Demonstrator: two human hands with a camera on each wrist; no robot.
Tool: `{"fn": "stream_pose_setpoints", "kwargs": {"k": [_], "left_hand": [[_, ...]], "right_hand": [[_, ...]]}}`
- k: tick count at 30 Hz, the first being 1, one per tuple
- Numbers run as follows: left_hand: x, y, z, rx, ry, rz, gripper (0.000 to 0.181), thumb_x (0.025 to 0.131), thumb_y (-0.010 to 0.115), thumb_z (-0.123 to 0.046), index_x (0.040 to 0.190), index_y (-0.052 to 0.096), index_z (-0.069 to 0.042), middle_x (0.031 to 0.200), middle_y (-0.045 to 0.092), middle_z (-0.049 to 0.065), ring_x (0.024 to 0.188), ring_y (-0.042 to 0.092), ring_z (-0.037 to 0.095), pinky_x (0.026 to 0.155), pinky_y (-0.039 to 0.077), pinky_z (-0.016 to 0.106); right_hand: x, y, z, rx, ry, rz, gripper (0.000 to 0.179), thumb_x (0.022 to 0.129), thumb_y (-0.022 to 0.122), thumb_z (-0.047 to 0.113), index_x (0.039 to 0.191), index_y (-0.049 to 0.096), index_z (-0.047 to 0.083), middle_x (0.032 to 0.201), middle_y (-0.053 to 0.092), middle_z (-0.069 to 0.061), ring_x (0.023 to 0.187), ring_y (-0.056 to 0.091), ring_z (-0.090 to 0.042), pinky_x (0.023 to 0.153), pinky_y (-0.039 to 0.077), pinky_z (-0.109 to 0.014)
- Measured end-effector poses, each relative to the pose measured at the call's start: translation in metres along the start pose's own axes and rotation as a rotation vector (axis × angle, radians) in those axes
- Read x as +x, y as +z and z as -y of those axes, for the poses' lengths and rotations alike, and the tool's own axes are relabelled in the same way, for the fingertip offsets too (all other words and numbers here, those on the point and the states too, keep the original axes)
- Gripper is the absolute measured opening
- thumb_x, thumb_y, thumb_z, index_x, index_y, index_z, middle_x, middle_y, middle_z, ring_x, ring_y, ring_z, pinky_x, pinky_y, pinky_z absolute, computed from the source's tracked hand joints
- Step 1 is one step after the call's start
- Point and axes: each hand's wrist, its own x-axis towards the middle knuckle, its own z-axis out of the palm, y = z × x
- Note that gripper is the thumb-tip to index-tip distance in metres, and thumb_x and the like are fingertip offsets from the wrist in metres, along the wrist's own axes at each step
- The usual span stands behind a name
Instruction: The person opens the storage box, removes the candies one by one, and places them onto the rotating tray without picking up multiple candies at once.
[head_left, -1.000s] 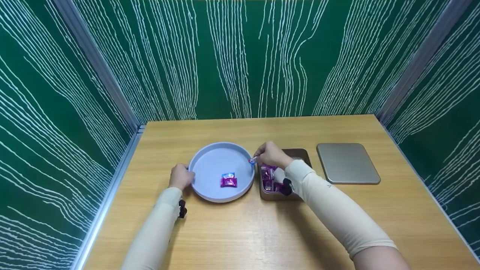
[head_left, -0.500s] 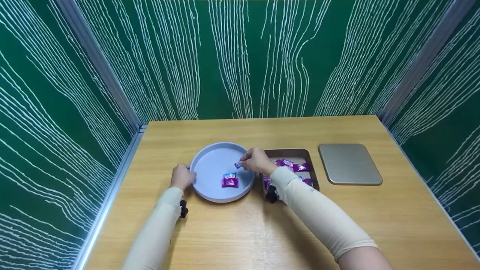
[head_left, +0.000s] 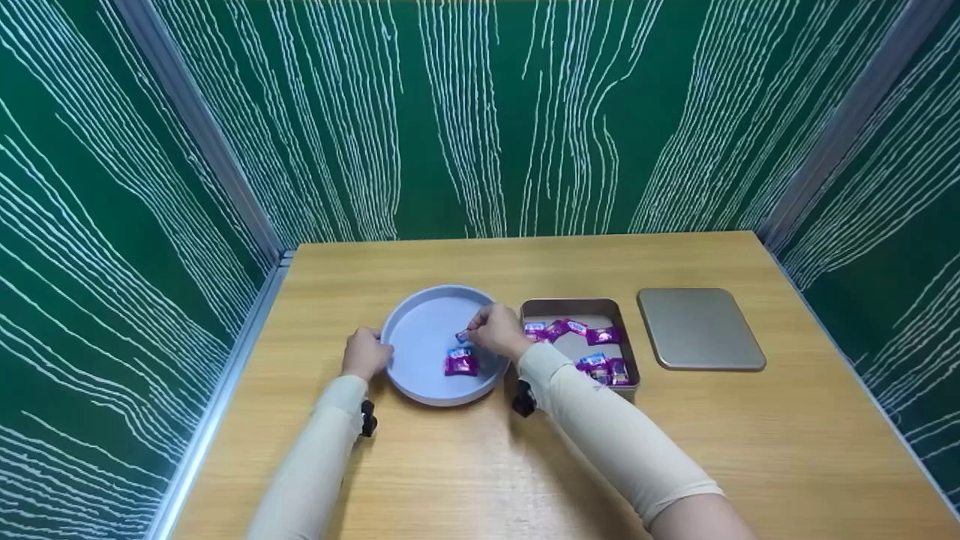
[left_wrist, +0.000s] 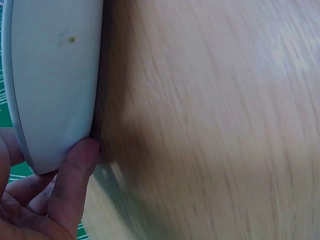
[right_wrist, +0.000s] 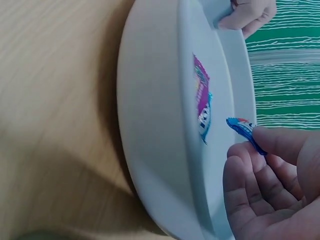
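Observation:
A round, pale blue-grey plate point(head_left: 416, 326) with a raised rim stands on the table. My left hand point(head_left: 365, 353) grips its left edge, and the left wrist view shows thumb and fingers point(left_wrist: 70, 190) around the rim. Over the plate's right half, my right hand point(head_left: 499, 331) pinches a small blue-wrapped candy point(right_wrist: 244, 132) between thumb and fingers. Just below it, a purple-wrapped candy point(head_left: 461, 365) and a blue-wrapped candy point(right_wrist: 205, 120) lie side by side on the plate. Part of the pinched candy is hidden by the fingers.
Right of the plate sits an open square metal tin point(head_left: 581, 304) holding several purple and blue wrapped candies point(head_left: 602, 335). Farther right, its flat metal lid point(head_left: 701, 328) lies on the wooden table point(head_left: 450, 465). Green walls with white lines enclose the back and sides.
My right hand has moved left from above the tin to over the plate, carrying the blue-wrapped candy close to the others there. My left hand keeps its grip on the rim.

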Motion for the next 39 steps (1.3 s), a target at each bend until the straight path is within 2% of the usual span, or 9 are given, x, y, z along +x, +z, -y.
{"fn": "stream_pose_setpoints", "kwargs": {"k": [7,12,17,23,26,33,39], "left_hand": [[-0.001,0.002,0.000,-0.028,-0.031,0.026,0.038,0.094,0.061,0.001,0.130,0.073,0.010,0.115,0.078,0.028,0.087,0.074,0.025,0.072,0.068,0.032],[-0.001,0.003,0.001,-0.040,-0.035,0.033,0.039,0.095,0.062,0.002,0.132,0.072,0.011,0.115,0.078,0.028,0.087,0.075,0.026,0.073,0.068,0.032],[-0.001,0.003,-0.001,-0.036,-0.020,0.020,0.039,0.094,0.062,0.001,0.131,0.072,0.011,0.114,0.078,0.028,0.086,0.074,0.025,0.070,0.067,0.031],[-0.002,0.003,-0.001,0.019,0.034,-0.021,0.028,0.090,0.059,0.000,0.107,0.080,0.008,0.093,0.078,0.018,0.074,0.064,0.020,0.057,0.051,0.022],[-0.002,0.003,-0.001,0.031,0.037,-0.028,0.026,0.089,0.059,-0.001,0.101,0.080,0.006,0.089,0.076,0.015,0.072,0.062,0.020,0.055,0.048,0.022],[0.001,0.002,0.000,0.011,0.003,-0.006,0.031,0.091,0.059,-0.001,0.113,0.079,0.009,0.105,0.080,0.024,0.078,0.069,0.021,0.065,0.064,0.028],[0.002,0.001,0.001,0.001,-0.005,0.000,0.035,0.091,0.061,0.000,0.120,0.077,0.010,0.113,0.079,0.026,0.084,0.071,0.023,0.069,0.066,0.030]], "right_hand": [[-0.002,0.009,-0.004,-0.051,-0.007,-0.027,0.011,0.091,0.082,0.005,0.080,0.078,0.007,0.080,0.074,-0.003,0.076,0.061,-0.015,0.069,0.054,-0.025],[-0.003,0.013,-0.009,-0.101,-0.008,-0.037,0.016,0.092,0.080,0.005,0.076,0.079,0.007,0.075,0.074,-0.001,0.071,0.061,-0.013,0.065,0.053,-0.024],[-0.003,0.016,-0.010,-0.152,-0.030,-0.075,0.022,0.088,0.083,0.006,0.068,0.076,0.009,0.066,0.069,0.003,0.063,0.058,-0.012,0.060,0.049,-0.022],[-0.005,0.018,-0.009,-0.218,-0.014,-0.110,0.033,0.085,0.088,0.011,0.060,0.066,0.015,0.059,0.059,0.009,0.058,0.053,-0.009,0.055,0.041,-0.021],[-0.006,0.016,-0.007,-0.207,0.004,-0.098,0.035,0.086,0.089,0.013,0.061,0.065,0.015,0.059,0.059,0.009,0.058,0.053,-0.009,0.055,0.041,-0.021],[-0.004,0.005,-0.002,-0.130,0.001,-0.053,0.018,0.083,0.091,0.008,0.075,0.075,0.009,0.070,0.068,0.003,0.068,0.059,-0.012,0.066,0.054,-0.024],[-0.002,-0.008,0.000,-0.042,-0.033,-0.003,0.010,0.083,0.088,0.004,0.086,0.078,0.004,0.081,0.071,-0.001,0.079,0.060,-0.014,0.073,0.055,-0.025]]}}
